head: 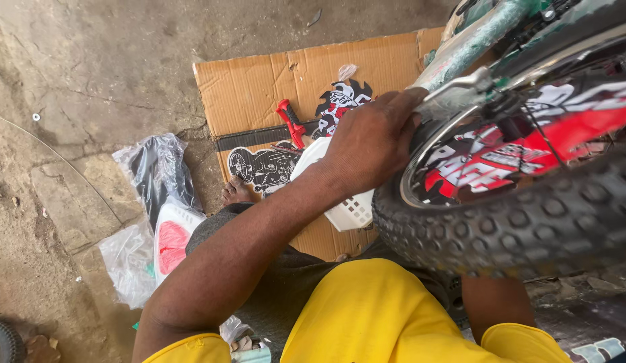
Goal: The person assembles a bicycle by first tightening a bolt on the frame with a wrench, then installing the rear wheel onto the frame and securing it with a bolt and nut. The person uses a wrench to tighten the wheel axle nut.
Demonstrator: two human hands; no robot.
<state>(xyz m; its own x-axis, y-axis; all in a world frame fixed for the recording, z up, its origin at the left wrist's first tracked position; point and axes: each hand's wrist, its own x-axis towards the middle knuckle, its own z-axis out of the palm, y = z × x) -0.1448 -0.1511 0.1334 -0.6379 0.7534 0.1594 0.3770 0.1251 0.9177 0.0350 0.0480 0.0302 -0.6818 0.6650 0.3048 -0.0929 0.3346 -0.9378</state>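
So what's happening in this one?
A person in a yellow shirt sits over a flattened cardboard sheet on rough concrete, working on a small bicycle. Their left hand rests on the metal fitting at the rim of the knobby-tyred wheel, beside the wrapped frame tube. The right hand is hidden behind the tyre. A white plastic basket, a red-handled tool and bagged parts lie nearby.
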